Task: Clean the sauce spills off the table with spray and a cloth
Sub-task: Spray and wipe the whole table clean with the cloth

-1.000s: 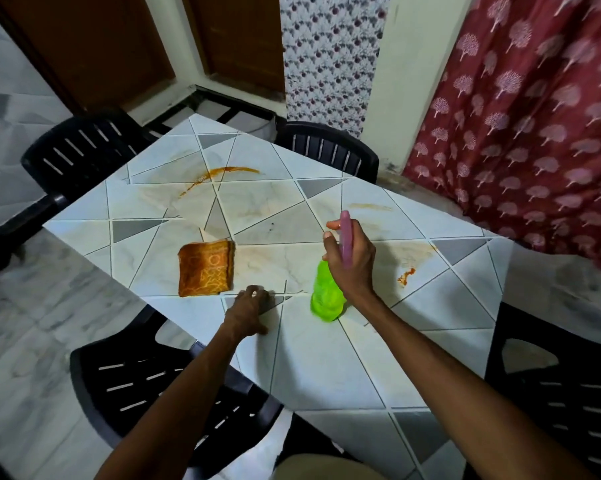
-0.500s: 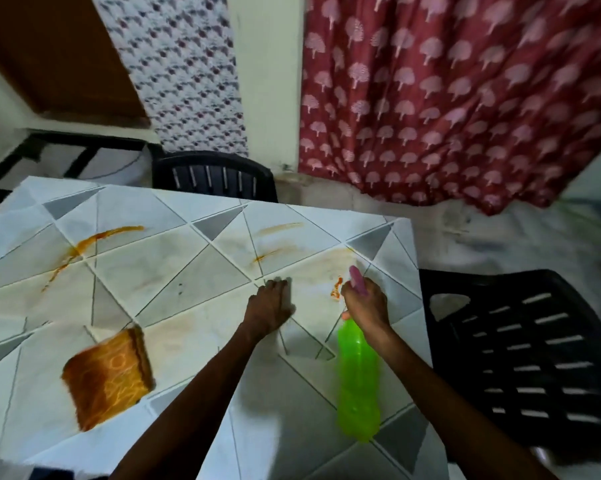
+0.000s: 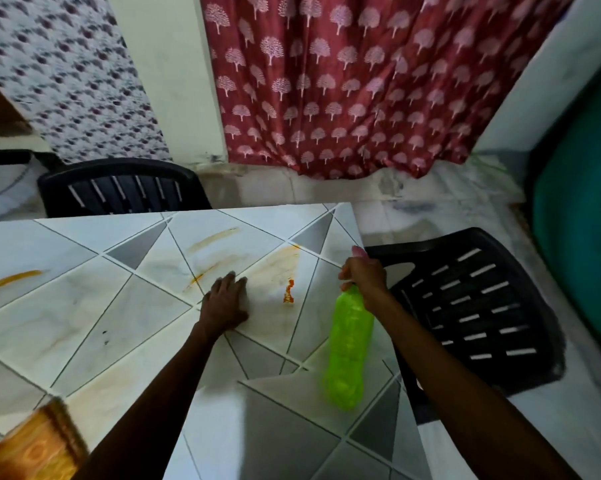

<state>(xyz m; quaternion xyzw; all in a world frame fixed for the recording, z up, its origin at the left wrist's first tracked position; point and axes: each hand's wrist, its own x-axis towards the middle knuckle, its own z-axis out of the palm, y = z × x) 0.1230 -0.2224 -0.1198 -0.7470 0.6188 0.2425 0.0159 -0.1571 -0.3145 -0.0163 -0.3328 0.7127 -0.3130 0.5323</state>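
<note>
Two hands: left hand [image 3: 224, 303] lies flat on the table [image 3: 84, 327], fingers straight and close together; right hand [image 3: 363, 271] curls round the neck of the spray bottle [image 3: 347, 344].
Spill: sauce blob [image 3: 288, 291] sits between the hands.
Wiper: cloth [image 3: 29, 445] lies at the near corner, well apart from both.
Risk: mist could wet the left hand or miss the blob, since the nozzle's aim cannot be told.

Dim indoor light, soft shadows under both arms, motion blur, wide-angle edge bending.
</note>
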